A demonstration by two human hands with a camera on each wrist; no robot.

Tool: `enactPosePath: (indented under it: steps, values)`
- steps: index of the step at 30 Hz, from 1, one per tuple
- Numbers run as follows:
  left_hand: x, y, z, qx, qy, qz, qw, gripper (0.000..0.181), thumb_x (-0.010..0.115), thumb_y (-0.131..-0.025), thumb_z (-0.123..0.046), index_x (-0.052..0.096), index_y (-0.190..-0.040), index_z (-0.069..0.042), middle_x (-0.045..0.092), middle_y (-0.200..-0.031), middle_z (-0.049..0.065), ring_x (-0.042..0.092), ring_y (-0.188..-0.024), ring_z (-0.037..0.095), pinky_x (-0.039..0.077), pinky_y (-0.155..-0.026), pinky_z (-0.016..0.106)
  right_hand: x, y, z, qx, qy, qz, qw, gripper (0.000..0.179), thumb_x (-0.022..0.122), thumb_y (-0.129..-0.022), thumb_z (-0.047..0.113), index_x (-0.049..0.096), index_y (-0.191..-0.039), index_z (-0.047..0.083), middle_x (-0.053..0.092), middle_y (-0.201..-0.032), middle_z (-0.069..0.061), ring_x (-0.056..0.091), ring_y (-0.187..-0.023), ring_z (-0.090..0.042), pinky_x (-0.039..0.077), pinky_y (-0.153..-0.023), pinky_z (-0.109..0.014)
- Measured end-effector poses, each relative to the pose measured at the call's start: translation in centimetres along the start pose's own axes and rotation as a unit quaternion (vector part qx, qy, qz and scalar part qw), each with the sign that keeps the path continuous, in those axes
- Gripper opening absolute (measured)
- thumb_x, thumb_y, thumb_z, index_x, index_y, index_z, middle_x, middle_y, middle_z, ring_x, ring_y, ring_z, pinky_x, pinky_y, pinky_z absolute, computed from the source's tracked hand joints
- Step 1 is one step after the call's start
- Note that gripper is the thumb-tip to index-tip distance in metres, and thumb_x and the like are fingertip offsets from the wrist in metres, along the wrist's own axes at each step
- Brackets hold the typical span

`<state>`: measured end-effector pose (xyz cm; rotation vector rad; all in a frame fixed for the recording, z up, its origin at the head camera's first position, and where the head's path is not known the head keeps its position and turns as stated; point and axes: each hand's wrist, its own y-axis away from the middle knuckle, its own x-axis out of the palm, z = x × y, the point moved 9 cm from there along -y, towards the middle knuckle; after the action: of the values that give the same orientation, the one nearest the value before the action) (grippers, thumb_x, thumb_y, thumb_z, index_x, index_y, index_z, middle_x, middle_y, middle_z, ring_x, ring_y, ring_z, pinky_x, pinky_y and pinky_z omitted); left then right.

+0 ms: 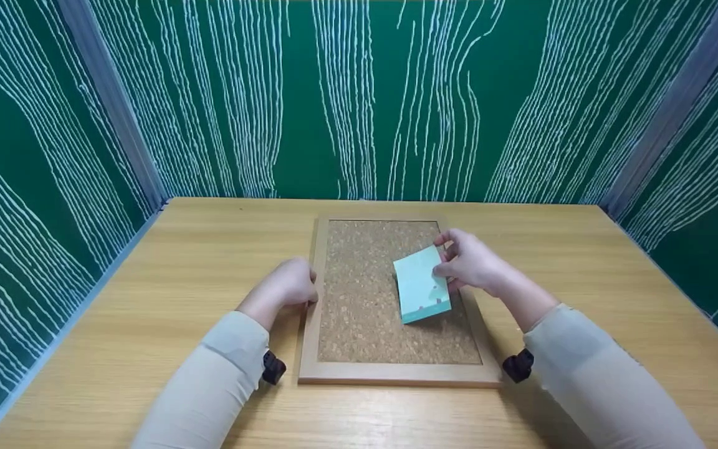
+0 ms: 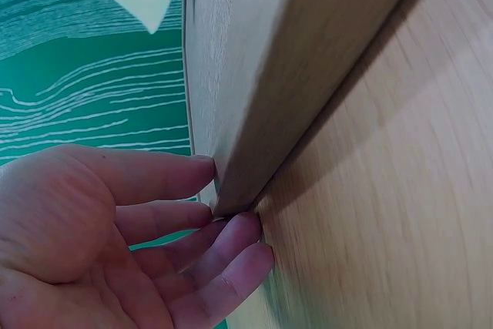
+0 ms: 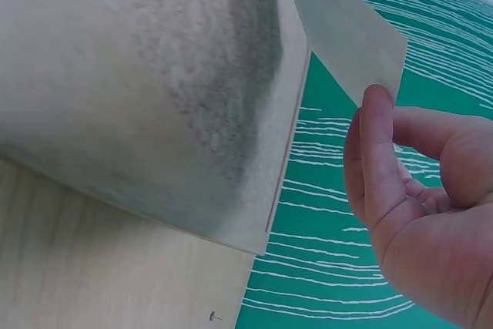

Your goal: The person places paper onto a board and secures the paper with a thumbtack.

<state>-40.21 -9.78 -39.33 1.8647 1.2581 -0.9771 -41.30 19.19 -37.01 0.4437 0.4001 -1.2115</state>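
Note:
A cork board (image 1: 359, 293) in a light wooden frame lies flat on the table, its long sides running away from me. At the frame's left side, my left hand (image 1: 290, 284) holds the edge. The left wrist view shows that hand's thumb (image 2: 166, 175) on the frame's upper edge and fingers against its side and the tabletop. Over the board's right half, my right hand (image 1: 474, 262) pinches a pale green paper sheet (image 1: 420, 280) by its right edge. The sheet is tilted, with a darker green strip and small reddish marks along its near end.
The wooden table (image 1: 209, 249) spreads out on both sides of the board. Green walls (image 1: 300, 93) with white wavy lines stand behind it and at both sides. A tiny pin-like thing (image 3: 213, 316) lies on the tabletop past the board's far end.

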Motion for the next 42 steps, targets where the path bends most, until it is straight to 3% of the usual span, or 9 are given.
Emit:
enactPosePath:
  steps: [5,15,22,30,37,42]
  values:
    - [0.0,-0.1,0.0,0.002,0.003,-0.003,1.0,0.035,0.067,-0.074,0.006,0.046,-0.053,-0.013,0.032,-0.047,-0.006,0.029,-0.046,0.013,0.024,-0.044,0.026,0.4,-0.1,-0.4,0.006,0.021,0.007,0.9997,0.053,0.069,-0.092,-0.004,0.041,-0.138,0.001,0.052,-0.105,-0.02,0.061,-0.091,-0.03,0.06,-0.07,-0.041]
    - [-0.1,-0.1,0.1,-0.006,-0.004,-0.004,1.0,0.031,0.068,-0.075,0.005,0.051,-0.056,-0.011,0.042,-0.051,-0.003,0.038,-0.051,0.017,0.029,-0.046,0.027,1.1,-0.6,-1.3,0.029,0.124,0.013,0.9918,0.057,0.072,-0.09,-0.003,0.043,-0.139,0.0,0.056,-0.112,-0.023,0.063,-0.091,-0.032,0.06,-0.066,-0.037]
    - [-0.1,-0.2,0.1,-0.004,-0.005,-0.005,1.0,0.035,0.067,-0.073,0.005,0.044,-0.054,-0.013,0.033,-0.05,-0.004,0.032,-0.05,0.016,0.026,-0.046,0.028,1.7,-0.9,-1.6,0.034,0.191,0.014,0.9809,0.061,0.075,-0.089,0.0,0.044,-0.142,0.0,0.058,-0.107,-0.021,0.065,-0.076,-0.027,0.058,-0.06,-0.033]
    - [0.0,-0.3,0.1,-0.001,0.007,-0.004,1.0,0.037,0.065,-0.072,0.007,0.041,-0.053,-0.014,0.028,-0.049,-0.005,0.027,-0.048,0.014,0.025,-0.045,0.026,2.0,-1.1,-2.0,0.05,0.226,0.028,0.9724,0.067,0.077,-0.089,0.004,0.042,-0.146,0.001,0.059,-0.111,-0.021,0.065,-0.069,-0.025,0.057,-0.056,-0.033]
    - [0.1,-0.2,0.4,-0.016,0.016,-0.002,0.9997,0.031,0.066,-0.074,0.007,0.05,-0.055,-0.012,0.042,-0.05,-0.003,0.038,-0.049,0.017,0.03,-0.046,0.027,2.2,-1.0,-2.0,0.063,0.234,0.028,0.9697,0.066,0.077,-0.09,0.006,0.042,-0.147,0.004,0.059,-0.115,-0.022,0.065,-0.072,-0.025,0.057,-0.058,-0.033]
    - [0.2,-0.3,0.5,-0.017,0.014,-0.004,0.9998,0.031,0.065,-0.074,0.007,0.048,-0.055,-0.012,0.04,-0.049,-0.003,0.035,-0.048,0.016,0.028,-0.045,0.027,2.4,-1.0,-1.8,0.062,0.248,0.025,0.9666,0.066,0.076,-0.091,0.006,0.042,-0.148,0.003,0.059,-0.117,-0.022,0.065,-0.074,-0.026,0.057,-0.059,-0.034]
